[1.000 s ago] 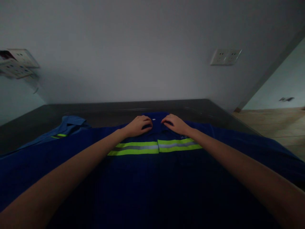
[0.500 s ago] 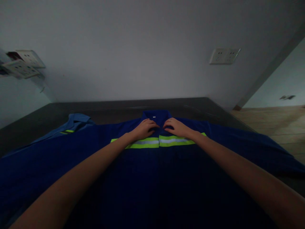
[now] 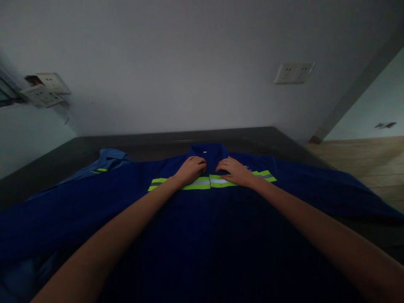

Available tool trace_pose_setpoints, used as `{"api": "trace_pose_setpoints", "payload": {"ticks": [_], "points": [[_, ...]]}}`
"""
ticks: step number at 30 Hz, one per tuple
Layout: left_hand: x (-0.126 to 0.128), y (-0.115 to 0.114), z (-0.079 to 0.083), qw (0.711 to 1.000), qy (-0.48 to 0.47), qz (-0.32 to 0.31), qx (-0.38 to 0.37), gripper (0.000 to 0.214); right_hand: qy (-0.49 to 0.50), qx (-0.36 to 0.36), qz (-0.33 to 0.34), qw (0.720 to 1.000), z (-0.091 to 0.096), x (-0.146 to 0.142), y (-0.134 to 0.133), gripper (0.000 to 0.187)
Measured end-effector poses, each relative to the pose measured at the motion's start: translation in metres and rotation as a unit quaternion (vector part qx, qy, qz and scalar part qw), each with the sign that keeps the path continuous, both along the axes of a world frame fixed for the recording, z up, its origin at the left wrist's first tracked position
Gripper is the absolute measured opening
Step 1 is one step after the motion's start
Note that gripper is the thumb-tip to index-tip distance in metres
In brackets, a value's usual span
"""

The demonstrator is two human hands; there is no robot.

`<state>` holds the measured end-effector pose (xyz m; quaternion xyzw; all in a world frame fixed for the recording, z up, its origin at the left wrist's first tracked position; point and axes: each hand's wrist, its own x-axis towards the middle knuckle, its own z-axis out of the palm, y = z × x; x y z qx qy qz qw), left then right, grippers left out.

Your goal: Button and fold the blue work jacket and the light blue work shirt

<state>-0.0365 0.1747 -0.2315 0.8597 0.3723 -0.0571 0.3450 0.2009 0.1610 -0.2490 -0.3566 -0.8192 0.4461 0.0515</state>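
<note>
A dark blue work jacket (image 3: 176, 227) lies spread out, front up, with its collar (image 3: 210, 148) toward the wall and both sleeves stretched sideways. Yellow-green and silver reflective tape (image 3: 219, 182) crosses its chest. My left hand (image 3: 192, 169) rests on the chest just below the collar, its fingers curled together on the cloth by the front opening. Across that opening, my right hand (image 3: 235, 170) touches the other front panel, fingers bent and the thumb apart from them. The lower part of the jacket is very dark.
Beneath the jacket is a dark tabletop (image 3: 151, 149) against a pale wall (image 3: 176, 67). A lighter blue garment (image 3: 110, 158) with a yellow-green stripe lies partly under the left sleeve. Wall sockets (image 3: 294, 73) are at right, more at left. Wooden flooring (image 3: 372, 158) shows beyond the table's right edge.
My left hand's fingers have curled in closer together. The right hand has come slightly down over the tape, its thumb now on it. The view has shifted a little.
</note>
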Motion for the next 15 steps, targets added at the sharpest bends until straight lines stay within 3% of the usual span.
{"api": "trace_pose_setpoints", "payload": {"ticks": [8,15], "points": [[0.01,-0.014,0.01,0.998,0.003,-0.018,-0.052,0.035,-0.052,0.099,0.004,0.994,0.011,-0.014,-0.001,0.019],[0.004,-0.02,0.002,0.993,0.039,0.037,-0.105,0.036,0.019,0.033,-0.141,0.989,0.013,0.013,-0.006,0.024]]}}
